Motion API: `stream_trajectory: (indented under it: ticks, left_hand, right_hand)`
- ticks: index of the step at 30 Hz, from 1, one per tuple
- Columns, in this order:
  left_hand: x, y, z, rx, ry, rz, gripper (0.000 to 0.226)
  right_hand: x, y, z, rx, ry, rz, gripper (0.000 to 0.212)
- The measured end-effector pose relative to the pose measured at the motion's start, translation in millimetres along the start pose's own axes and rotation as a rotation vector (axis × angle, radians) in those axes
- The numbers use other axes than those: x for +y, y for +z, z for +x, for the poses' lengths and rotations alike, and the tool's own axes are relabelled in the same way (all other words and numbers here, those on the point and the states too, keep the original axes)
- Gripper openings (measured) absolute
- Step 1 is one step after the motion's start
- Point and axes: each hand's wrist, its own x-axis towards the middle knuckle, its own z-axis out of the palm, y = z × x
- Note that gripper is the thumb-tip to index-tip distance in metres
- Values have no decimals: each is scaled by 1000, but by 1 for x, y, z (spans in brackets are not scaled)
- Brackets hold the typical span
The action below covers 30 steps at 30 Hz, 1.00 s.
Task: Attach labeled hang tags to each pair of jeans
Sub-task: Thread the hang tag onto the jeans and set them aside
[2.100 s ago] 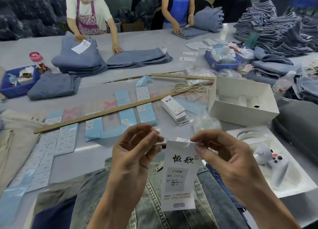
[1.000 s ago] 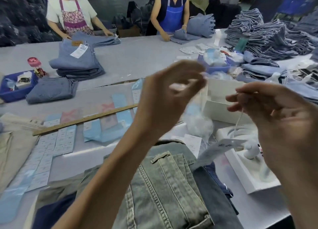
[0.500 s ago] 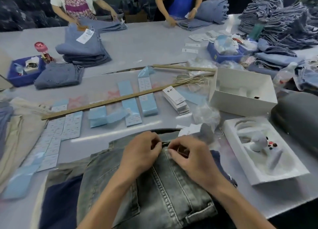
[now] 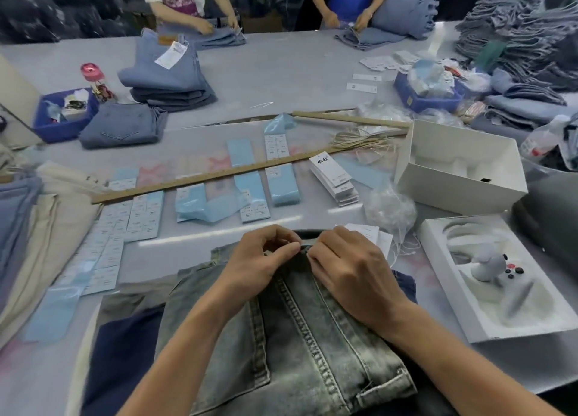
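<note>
Jeans [image 4: 300, 337], grey washed pair, lie folded on top of a darker stack at the near table edge, waistband away from the person. Left hand [image 4: 259, 259] and right hand [image 4: 347, 268] meet at the waistband, fingers curled and pinching there, apparently around a belt loop and the tag string; the string itself is too small to see. Tag [image 4: 364, 232] lies just beyond the right hand, partly hidden, touching the jeans' far edge. Risks: the string could slip out of the pinch before it is looped or knotted, since the grip is fingertip only; tugging could drag the jeans and skew the stack underneath; the tag may end up face down or tucked under the fabric. Counts: two hands, one tag in work, one stack of spare tags [image 4: 334, 178] beyond the jeans, two white boxes [image 4: 463, 162] right of the jeans, two wooden rulers [image 4: 212, 174], two blue bins [image 4: 62, 115], two other workers at the far side.
</note>
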Motion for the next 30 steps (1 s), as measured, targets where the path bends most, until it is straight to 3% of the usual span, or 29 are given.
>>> stream_trajectory:
  ticks: [5,11,18,22,26,30]
  left_hand:
    - [-5,-1,3,-13,-86,-62,23]
    - [2,-6,14,-266,-100,109,26]
    - [-6,-1,13,-135,-48,116,12]
    - [-10,1,12,-142,5,51,25]
    - [-15,5,11,-52,31,16,28]
    - [-19,9,8,61,9,-117,20]
  right_hand:
    - [2,7,6,17,-86,-34,18]
    - [5,4,15,-114,-274,-92,21]
    - [7,1,27,-294,-305,-122,14]
    - [8,2,22,-242,-233,-107,15]
    - [4,1,20,-173,26,52,19]
    - [5,1,19,-285,137,262,4]
